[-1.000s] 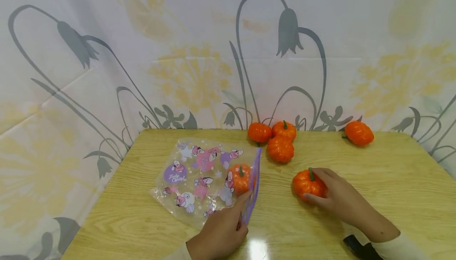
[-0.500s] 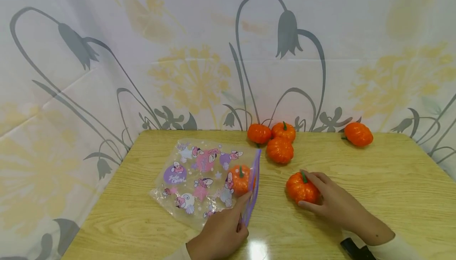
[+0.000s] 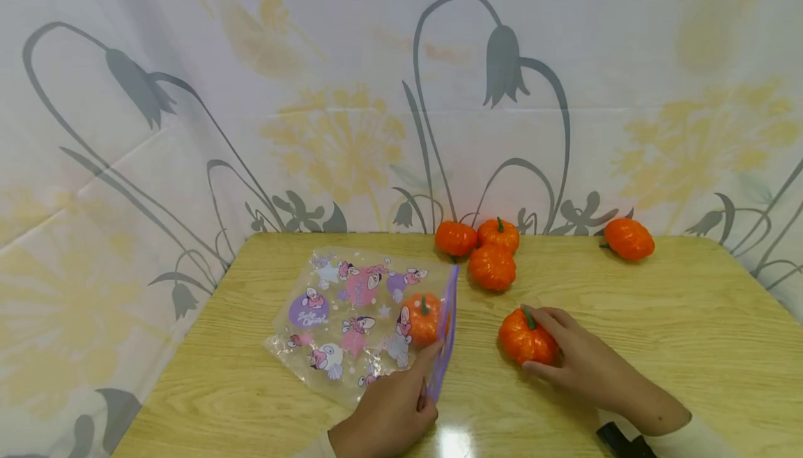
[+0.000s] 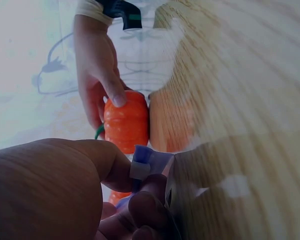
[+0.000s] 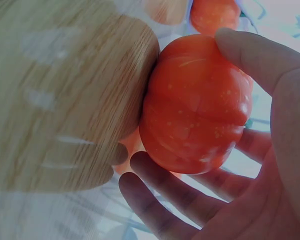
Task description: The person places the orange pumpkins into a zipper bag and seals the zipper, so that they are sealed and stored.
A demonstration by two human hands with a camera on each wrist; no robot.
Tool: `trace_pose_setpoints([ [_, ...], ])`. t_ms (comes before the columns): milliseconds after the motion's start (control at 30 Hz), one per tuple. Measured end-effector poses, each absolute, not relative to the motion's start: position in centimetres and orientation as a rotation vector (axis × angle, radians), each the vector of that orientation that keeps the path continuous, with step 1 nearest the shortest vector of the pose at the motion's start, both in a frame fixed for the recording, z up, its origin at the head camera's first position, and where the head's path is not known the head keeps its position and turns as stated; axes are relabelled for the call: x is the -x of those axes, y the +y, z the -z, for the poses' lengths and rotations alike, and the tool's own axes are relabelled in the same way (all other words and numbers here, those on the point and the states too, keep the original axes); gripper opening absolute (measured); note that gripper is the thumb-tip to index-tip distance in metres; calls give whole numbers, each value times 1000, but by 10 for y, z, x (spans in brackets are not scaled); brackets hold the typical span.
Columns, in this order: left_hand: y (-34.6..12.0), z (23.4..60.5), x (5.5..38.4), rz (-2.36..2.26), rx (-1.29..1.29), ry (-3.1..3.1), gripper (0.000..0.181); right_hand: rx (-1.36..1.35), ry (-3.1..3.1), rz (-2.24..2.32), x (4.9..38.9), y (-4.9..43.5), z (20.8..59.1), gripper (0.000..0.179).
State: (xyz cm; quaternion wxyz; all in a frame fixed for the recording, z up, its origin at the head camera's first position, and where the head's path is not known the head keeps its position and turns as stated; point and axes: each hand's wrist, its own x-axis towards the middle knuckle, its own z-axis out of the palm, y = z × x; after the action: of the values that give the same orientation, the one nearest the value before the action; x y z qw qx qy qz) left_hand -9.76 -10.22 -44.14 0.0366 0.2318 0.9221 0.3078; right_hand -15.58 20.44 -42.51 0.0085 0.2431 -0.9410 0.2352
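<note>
My left hand [image 3: 394,402] pinches the purple zip edge of a clear printed zip bag [image 3: 351,304] lying flat on the table. In the left wrist view, the thumb and curled fingers [image 4: 150,200] hold that purple strip. One small orange toy pumpkin [image 3: 422,318] is inside the bag near its mouth, seen through the plastic. To the right of the bag, my right hand [image 3: 583,360] holds another orange pumpkin [image 3: 525,338] with a green stem. The right wrist view shows the thumb on one side of this pumpkin [image 5: 195,105] and fingers around the other, the pumpkin right at the tabletop.
Three more pumpkins cluster at the back middle: a left one [image 3: 455,238], a rear one [image 3: 500,235] and a front one [image 3: 493,268]. A single pumpkin [image 3: 629,239] lies at the back right. A patterned cloth [image 3: 351,95] hangs behind the wooden table [image 3: 207,374].
My right hand has slid its pumpkin left, toward the bag's mouth. The left hand stays at the zip edge, and the head view has tilted up slightly.
</note>
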Motion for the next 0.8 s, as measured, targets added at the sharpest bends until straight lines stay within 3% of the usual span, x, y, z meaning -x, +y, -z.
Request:
trace_pose_setpoints([
  [800,-103,444,99,-935,-699,2865,68,-870,-2963,-767,145,186,425,84],
])
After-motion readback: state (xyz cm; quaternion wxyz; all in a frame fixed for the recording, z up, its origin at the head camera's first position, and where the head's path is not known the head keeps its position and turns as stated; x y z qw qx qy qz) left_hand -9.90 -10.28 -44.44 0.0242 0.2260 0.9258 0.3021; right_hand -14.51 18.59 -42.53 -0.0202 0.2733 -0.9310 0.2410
